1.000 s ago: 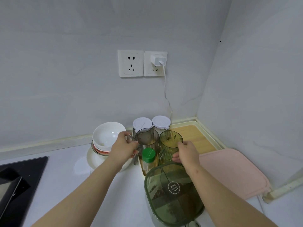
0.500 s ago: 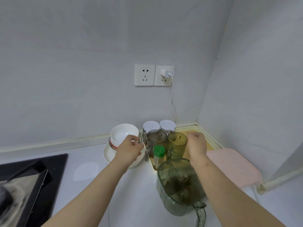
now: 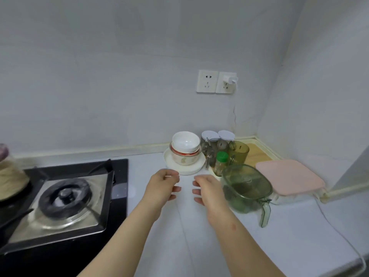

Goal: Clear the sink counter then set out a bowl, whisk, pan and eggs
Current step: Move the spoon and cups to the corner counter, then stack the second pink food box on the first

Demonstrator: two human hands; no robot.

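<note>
A white bowl (image 3: 186, 141) is stacked in a patterned bowl (image 3: 184, 158) on a white plate (image 3: 192, 170) by the back wall. My left hand (image 3: 162, 184) hovers over the white counter (image 3: 199, 236) just in front of the plate, fingers loosely curled, holding nothing. My right hand (image 3: 209, 189) is beside it, fingers apart and empty, close to a green lidded container (image 3: 246, 187). No whisk, pan or eggs show.
Green cups (image 3: 238, 151), white-lidded jars (image 3: 217, 136) and a green-capped bottle (image 3: 221, 162) crowd the corner on a wooden board (image 3: 257, 154). A pink board (image 3: 289, 176) lies to the right. A black gas stove (image 3: 63, 196) fills the left. A white cable (image 3: 337, 232) crosses the counter.
Both hands have let go of the bowls and cups and drawn back toward me, now empty over the counter. The view has swung left, bringing the stove in.
</note>
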